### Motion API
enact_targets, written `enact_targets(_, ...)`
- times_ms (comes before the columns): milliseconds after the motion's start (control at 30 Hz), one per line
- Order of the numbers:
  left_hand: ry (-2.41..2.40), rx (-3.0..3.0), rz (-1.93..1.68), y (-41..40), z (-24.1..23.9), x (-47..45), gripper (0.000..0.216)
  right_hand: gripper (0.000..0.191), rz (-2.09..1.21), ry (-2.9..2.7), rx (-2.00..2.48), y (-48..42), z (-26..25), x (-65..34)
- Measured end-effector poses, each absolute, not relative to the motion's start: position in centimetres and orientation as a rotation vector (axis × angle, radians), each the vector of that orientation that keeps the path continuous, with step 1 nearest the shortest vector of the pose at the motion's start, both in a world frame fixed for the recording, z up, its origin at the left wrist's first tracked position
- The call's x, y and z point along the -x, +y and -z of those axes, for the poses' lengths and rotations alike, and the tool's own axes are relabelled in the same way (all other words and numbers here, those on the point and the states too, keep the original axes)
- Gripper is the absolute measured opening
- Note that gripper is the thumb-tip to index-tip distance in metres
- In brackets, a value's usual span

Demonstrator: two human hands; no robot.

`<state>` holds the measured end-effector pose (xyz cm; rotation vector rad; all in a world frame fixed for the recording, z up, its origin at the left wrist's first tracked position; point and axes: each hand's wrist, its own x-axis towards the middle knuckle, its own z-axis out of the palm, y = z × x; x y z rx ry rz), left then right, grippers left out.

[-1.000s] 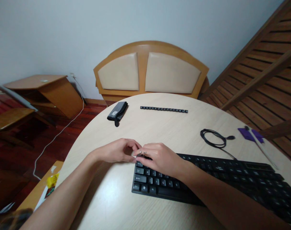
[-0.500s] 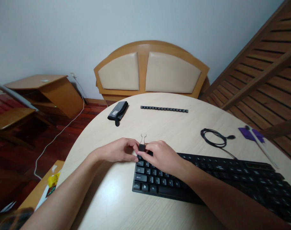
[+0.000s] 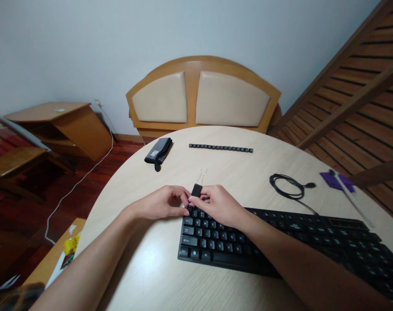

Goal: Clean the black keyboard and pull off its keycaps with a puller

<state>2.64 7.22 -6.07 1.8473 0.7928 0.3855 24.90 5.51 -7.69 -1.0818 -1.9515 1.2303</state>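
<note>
My right hand [image 3: 220,203] pinches a keycap puller [image 3: 197,189], a flat black handle with two thin wire prongs. The puller leans, its wire end pointing away from me and slightly right. Beside it, my left hand [image 3: 166,203] has thumb and index finger closed at a small black keycap [image 3: 190,209] by the top left corner of the black keyboard [image 3: 222,259]. My fingers partly cover that keycap, so whether it is seated cannot be made out. The right forearm crosses over the keyboard and hides part of its keys.
A row of loose black keycaps [image 3: 220,148] lies across the far tabletop. To its left is a folded dark cloth pouch [image 3: 158,151]. The coiled cable [image 3: 287,186] lies behind the keyboard, and a white-handled brush [image 3: 350,196] rests partly on a purple cloth [image 3: 332,181].
The keycap puller has tilted to the right and more of its black handle shows above my fingers. Both hands stay at the keyboard's top left corner.
</note>
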Motion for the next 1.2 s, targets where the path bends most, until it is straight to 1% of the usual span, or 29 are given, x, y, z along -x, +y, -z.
enact_targets(167, 0.851, -1.866, -0.468, 7.4, 6.5, -2.8, 0.018, 0.025, -1.249, -1.813, 1.106, 5.8, 8.2, -25.0)
enact_targets(467, 0.928, -1.844, -0.632, 6.9, 6.8, -3.6, 0.02, 0.014, -1.305, -1.615, 1.077, 6.3, 8.2, -24.9)
enact_targets(633, 0.892, -2.007, -0.686, 7.0, 7.0, -3.5, 0.017, 0.009, -1.358, -1.523, 1.085, 6.5, 8.1, -24.9)
enact_targets(800, 0.802, -2.196, -0.726, 7.1, 7.2, -3.5, 0.015, 0.01, -1.329, -1.501, 1.133, 6.7, 8.1, -25.0)
enact_targets(900, 0.793, -2.263, -0.739, 6.9, 7.3, -3.7, 0.015, 0.006, -1.332, -1.492, 1.128, 6.8, 8.2, -25.0)
enact_targets(1067, 0.818, -2.326, -0.845, 6.9, 7.8, -3.7, 0.013, 0.009, -1.361, -1.418, 1.126, 7.1, 8.4, -25.0)
enact_targets(1200, 0.956, -2.354, -0.92, 8.0, 8.7, -3.4, 0.016, 0.009, -1.363, -1.41, 1.142, 7.3, 8.9, -24.9)
